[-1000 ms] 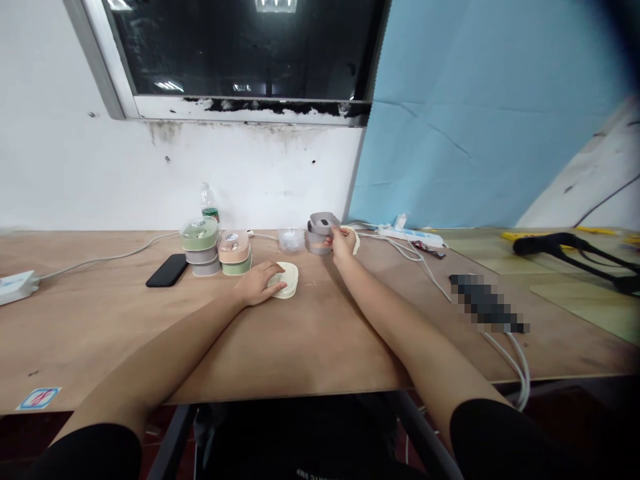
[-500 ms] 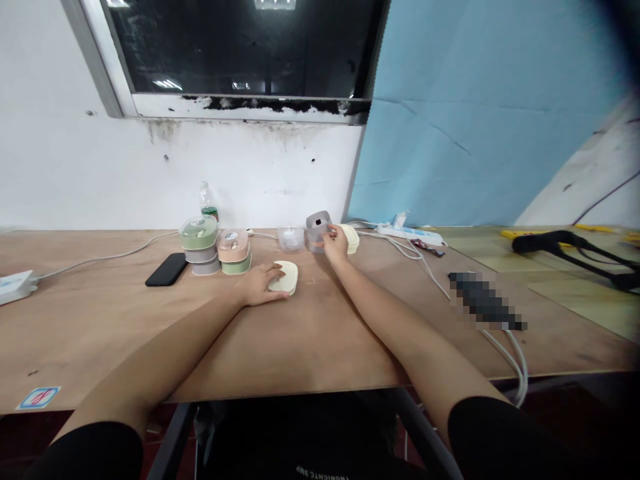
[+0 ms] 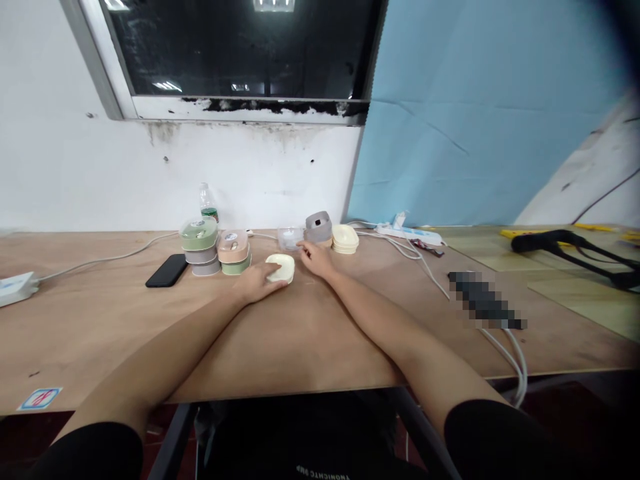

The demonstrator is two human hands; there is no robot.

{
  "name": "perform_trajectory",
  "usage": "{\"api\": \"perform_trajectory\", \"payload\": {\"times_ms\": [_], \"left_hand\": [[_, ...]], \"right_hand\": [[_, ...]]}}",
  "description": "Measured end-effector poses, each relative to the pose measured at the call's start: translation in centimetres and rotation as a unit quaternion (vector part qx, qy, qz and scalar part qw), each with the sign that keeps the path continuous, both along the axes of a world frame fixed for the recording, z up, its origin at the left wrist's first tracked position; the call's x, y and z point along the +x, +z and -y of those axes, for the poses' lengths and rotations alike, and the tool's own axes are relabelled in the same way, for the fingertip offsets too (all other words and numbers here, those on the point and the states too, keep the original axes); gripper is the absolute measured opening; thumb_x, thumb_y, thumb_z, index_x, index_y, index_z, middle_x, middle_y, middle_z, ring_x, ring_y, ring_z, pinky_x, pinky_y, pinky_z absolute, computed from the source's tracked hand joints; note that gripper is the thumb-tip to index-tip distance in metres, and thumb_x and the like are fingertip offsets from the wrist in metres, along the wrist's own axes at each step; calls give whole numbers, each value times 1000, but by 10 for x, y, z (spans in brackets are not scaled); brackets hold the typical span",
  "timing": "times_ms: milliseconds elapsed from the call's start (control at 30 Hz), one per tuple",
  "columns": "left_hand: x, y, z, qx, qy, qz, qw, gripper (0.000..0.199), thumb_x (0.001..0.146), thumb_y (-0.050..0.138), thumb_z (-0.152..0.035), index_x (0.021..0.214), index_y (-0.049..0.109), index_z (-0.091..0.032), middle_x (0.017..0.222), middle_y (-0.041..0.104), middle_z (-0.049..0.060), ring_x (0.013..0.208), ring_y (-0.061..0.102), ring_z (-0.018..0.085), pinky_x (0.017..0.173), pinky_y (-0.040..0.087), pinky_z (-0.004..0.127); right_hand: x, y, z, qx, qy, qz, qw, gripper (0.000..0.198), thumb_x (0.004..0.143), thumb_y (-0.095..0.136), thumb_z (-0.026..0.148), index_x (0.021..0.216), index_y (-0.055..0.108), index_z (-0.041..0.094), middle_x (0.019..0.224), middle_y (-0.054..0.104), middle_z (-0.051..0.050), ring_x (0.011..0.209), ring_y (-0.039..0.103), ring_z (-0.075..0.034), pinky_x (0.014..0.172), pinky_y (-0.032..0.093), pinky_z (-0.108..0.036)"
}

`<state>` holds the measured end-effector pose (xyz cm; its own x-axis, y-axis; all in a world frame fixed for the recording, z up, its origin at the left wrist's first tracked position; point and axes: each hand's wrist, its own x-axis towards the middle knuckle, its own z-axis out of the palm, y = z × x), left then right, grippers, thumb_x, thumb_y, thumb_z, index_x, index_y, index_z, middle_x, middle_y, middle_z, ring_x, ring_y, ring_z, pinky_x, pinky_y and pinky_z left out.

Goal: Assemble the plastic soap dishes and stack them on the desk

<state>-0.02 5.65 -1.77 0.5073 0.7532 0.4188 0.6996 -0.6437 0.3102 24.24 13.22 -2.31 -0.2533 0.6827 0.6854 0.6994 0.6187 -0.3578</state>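
Note:
My left hand is closed on the near left side of a small cream bowl, fingers at its rim and thumb along the front. The bowl's hollow faces up. My right hand is just right of the bowl, its fingers loosely spread and pointing left. Its fingertips are at the right edge of the clear plastic lids; whether they touch is hard to see. Behind that hand stands a stack of grey rings, and to its right a stack of cream bowls.
At left stand stacked green-and-grey boxes and a pink-and-green box stack, with a phone and a bottle nearby. White cables and a power strip lie at right, near a pixelated dark object.
My right hand has left the grey stack and moved left toward the clear lids. My left hand has shifted the cream bowl slightly away from me, and its hollow now shows.

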Motion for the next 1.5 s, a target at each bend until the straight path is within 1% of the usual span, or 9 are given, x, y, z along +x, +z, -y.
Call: {"api": "perform_trajectory", "payload": {"times_ms": [100,200,367,467,600,700,1000,1200,1500], "left_hand": [[-4,3,0,26,17,65,997,60,91,41,-62,131,56,-20,132,60,9,121,57,27,102,45,40],[-8,2,-1,52,1,109,993,58,94,34,-59,132,53,-20,130,61,10,118,58,27,101,44,40],[-9,-3,-3,119,-31,179,976,72,94,29,-62,150,20,-17,152,34,17,137,38,32,107,39,46],[-6,-4,-3,121,-37,177,976,77,94,39,-56,153,6,-20,156,23,19,132,44,31,107,39,47],[-3,0,0,122,-48,125,983,72,93,48,-48,151,16,-20,148,36,18,124,52,29,108,39,49],[0,3,4,125,-68,82,986,61,94,48,-45,145,29,-20,144,41,17,128,48,29,109,40,47],[1,6,6,123,-59,37,990,40,94,48,-44,124,52,-18,137,46,16,129,48,27,109,41,44],[1,4,3,120,-69,23,990,37,94,48,-43,119,56,-17,131,52,15,126,50,27,108,42,44],[1,2,2,111,-75,12,991,37,94,47,-43,118,57,-17,126,56,14,119,54,26,105,45,44]], "right_hand": [[-7,1,5,15,62,57,996,41,83,46,16,122,59,18,101,69,-8,87,62,-20,82,48,-33],[-10,4,10,29,85,76,993,36,87,48,20,121,59,19,105,67,-8,88,62,-20,79,48,-30],[-2,9,11,76,26,24,997,25,90,47,28,110,62,21,96,67,-6,82,61,-19,78,46,-29],[11,17,1,133,-31,-72,988,22,89,50,36,101,61,20,91,64,-5,77,58,-18,77,46,-30],[42,39,-22,185,-158,-266,933,28,88,52,44,94,56,18,77,57,-1,65,53,-15,67,44,-29],[73,49,-37,180,-225,-369,884,30,87,51,45,97,52,17,82,58,-2,59,53,-13,61,44,-28],[135,11,-35,158,-377,-352,842,22,85,52,36,98,54,17,95,62,-10,88,60,-23,81,46,-37],[143,0,-38,117,-342,-251,898,27,84,51,30,104,59,14,105,60,-14,103,55,-27,95,41,-43],[117,-7,-41,47,-243,-77,966,38,81,51,22,113,66,11,111,60,-16,97,57,-26,94,44,-40]]}}
